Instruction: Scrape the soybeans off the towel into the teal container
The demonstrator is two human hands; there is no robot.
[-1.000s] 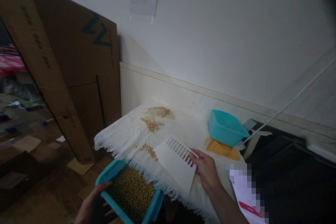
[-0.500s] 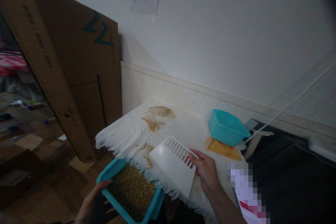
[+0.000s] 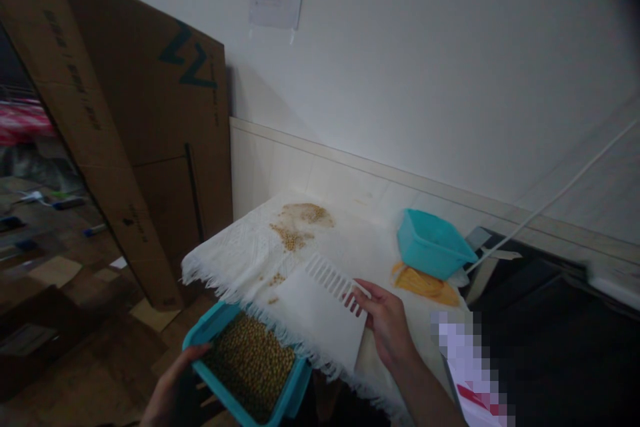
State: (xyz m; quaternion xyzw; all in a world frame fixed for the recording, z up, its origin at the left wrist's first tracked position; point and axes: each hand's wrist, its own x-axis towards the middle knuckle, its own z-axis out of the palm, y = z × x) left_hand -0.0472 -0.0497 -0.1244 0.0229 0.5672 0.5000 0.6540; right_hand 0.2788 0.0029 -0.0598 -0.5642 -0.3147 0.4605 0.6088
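Observation:
My left hand (image 3: 183, 373) grips the left rim of a turquoise plastic bin (image 3: 213, 379), held just below the table's fringed front edge. Many soybeans (image 3: 257, 353) lie in that bin. In my right hand (image 3: 383, 313) is a flat white plastic scraper (image 3: 320, 313) with a row of slots, my fingers closed on its slotted end. The scraper lies low over the white tablecloth (image 3: 360, 240), close to the front edge. A few loose soybeans (image 3: 277, 279) are at its left side. Farther back on the cloth are more scattered soybeans (image 3: 293, 239).
A second turquoise bin (image 3: 435, 243) stands at the table's right rear, beside a yellow-orange flat item (image 3: 425, 285). A tall cardboard box (image 3: 150, 113) rises at the left. The wall (image 3: 425, 67) bounds the back. A white cable (image 3: 560, 190) slants down at the right.
My right hand has moved the scraper slightly left, toward the bin. Fewer soybeans show on the cloth near the front edge. My left hand and the bin are almost unmoved.

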